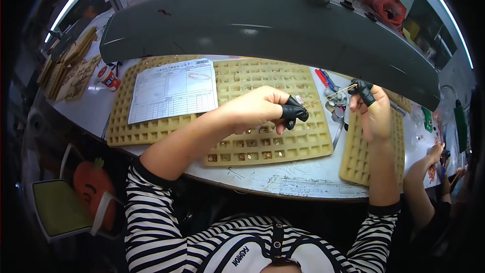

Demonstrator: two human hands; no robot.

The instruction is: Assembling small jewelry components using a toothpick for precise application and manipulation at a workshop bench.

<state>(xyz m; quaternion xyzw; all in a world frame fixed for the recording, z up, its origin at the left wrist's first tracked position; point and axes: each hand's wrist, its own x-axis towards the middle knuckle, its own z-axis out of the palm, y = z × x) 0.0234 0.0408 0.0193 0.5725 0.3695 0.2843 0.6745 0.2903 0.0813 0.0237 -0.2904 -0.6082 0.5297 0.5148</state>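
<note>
Gold-coloured strand (342,92) spans the gap between both hands

I find the thin strand raised above the bench (242,178), drawn nearly straight from one hand to the other. My left hand (275,107) is closed in a pinch at its lower end, over the middle tray (319,144). My right hand (371,102) pinches the upper end, above the narrow tray (354,161) on the right. Black covers sheathe some fingertips on both hands. The strand's exact ends are too small to make out.

The middle tray is yellowish and divided into square cells; several hold small shiny pieces (265,142). On my left, a printed sheet (172,91) lies across the trays. Red and blue pens (321,78) lie just beyond the middle tray's right edge.
</note>
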